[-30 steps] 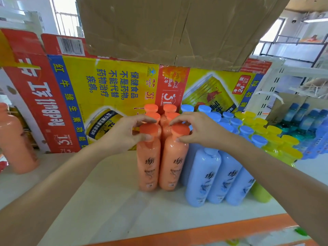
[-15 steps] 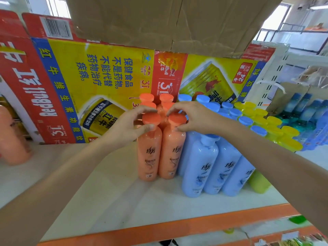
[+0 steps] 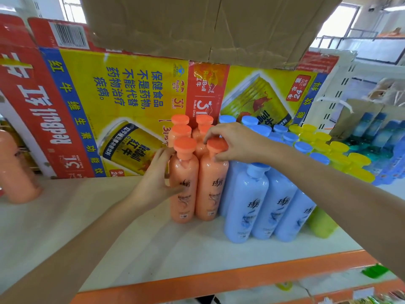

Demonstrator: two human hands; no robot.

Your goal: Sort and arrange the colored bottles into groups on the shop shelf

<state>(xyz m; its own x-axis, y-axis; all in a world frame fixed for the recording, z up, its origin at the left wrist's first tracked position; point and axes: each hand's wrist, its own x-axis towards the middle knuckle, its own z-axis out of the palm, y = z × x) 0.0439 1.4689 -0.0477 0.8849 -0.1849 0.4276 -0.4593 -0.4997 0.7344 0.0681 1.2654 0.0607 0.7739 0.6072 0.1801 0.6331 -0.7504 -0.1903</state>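
Several orange bottles stand in two rows on the white shelf (image 3: 131,242). My left hand (image 3: 156,179) holds the body of the front-left orange bottle (image 3: 184,200), thumb across its front and fingers behind its shoulder. My right hand (image 3: 232,143) pinches the cap of the front-right orange bottle (image 3: 210,194). Right beside them stand several light blue bottles (image 3: 247,205). Behind and to the right of these are yellow-capped bottles (image 3: 339,148). One more orange bottle (image 3: 15,172) stands alone at the far left.
A flattened Red Bull carton (image 3: 109,95) lines the back of the shelf, and brown cardboard (image 3: 197,25) hangs overhead. Dark blue and teal bottles (image 3: 372,132) fill the far right. The shelf's orange front edge (image 3: 219,279) runs below.
My left hand slid from the front-left orange bottle's cap down to its body. My right hand stays on the front-right bottle's cap.
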